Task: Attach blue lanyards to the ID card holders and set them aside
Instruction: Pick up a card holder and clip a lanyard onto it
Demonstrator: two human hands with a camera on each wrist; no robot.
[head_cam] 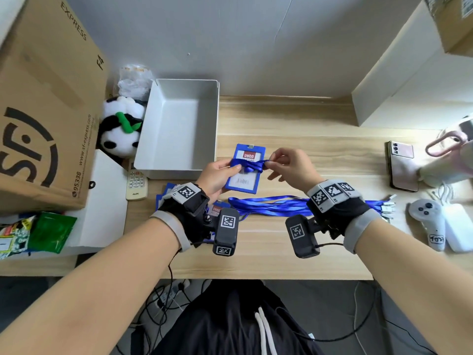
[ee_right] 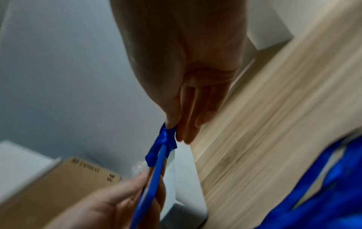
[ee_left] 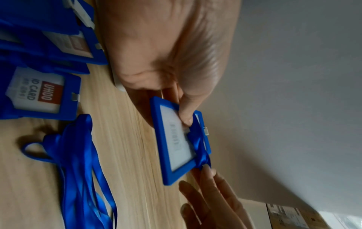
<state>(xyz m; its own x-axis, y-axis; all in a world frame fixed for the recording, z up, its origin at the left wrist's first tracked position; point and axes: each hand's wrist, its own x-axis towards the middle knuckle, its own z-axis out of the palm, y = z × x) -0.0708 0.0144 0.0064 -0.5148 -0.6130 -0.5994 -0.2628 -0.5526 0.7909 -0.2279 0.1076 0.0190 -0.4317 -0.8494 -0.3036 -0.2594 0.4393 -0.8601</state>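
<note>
Blue ID card holder [head_cam: 245, 168], labelled "UHOO ID CARD": gripped by left hand [head_cam: 217, 175], above the desk. Blue lanyard [head_cam: 252, 166] wound across it; end pinched by right hand [head_cam: 289, 166]. Left of hands: carton [head_cam: 43, 103] printed "SF EXPRESS", "95338".

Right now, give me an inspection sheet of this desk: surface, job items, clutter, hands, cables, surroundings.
Surface: light wooden desk, bare behind the hands.
Job's things: blue plastic ID card holder held above the desk with a blue ribbon lanyard wound across it; bundle of spare blue lanyards; stack of blue holders; open white rectangular tray.
Clutter: white remote control, pink phone, grey game controller, panda plush toy.
Hands: left hand grips the holder; right hand pinches the lanyard.
Cables: black leads under the desk.
Surroundings: brown cardboard box, grey wall.
</note>
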